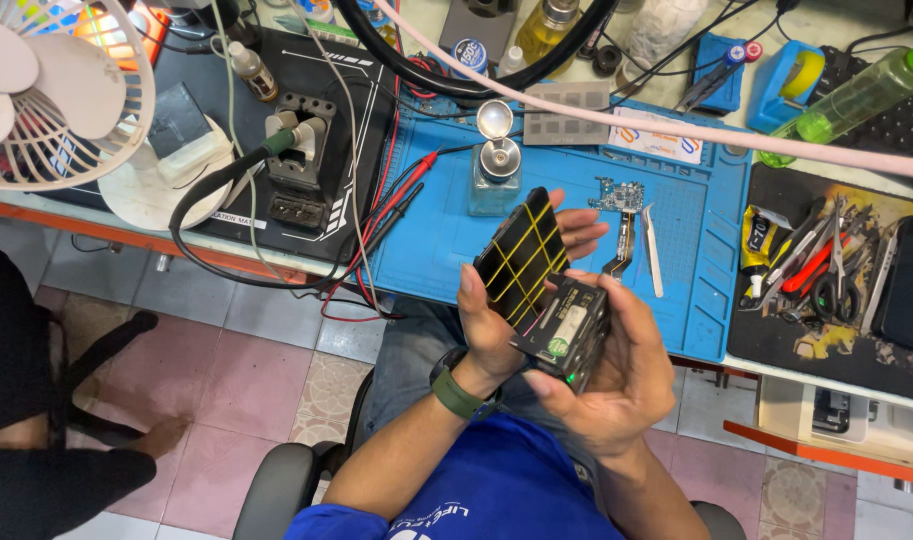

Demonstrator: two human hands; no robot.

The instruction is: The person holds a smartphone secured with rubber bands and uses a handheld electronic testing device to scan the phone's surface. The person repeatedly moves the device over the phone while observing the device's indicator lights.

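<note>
Over at the far left a white fan [51,95] sits at the bench [106,215] edge, and beside it a black clamp-like fixture [298,160] stands on a dark mat, red and black probe leads [391,205] trailing off it toward the blue work mat [696,270]; a small glass liquid dispenser [496,170] with a metal top stands on that mat's near-left part. Now to the middle, in front of the bench edge and above the person's lap: the left hand [491,325], a green watch [456,392] on its wrist, is clamped around a black phone [521,258] marked with yellow crossing lines, thumb on the near edge, fingers showing behind the far side, the phone tilted up on its edge. Touching its lower end is a small black box-shaped device [568,330] with a pale label, and the right hand [621,375] cups it from beneath, fingers curled closed around its side. Beyond the hands a small circuit board [618,195] and pale tweezers [654,250] lie on the blue mat, and at the far right a tray of pliers and cutters [816,270]
</note>
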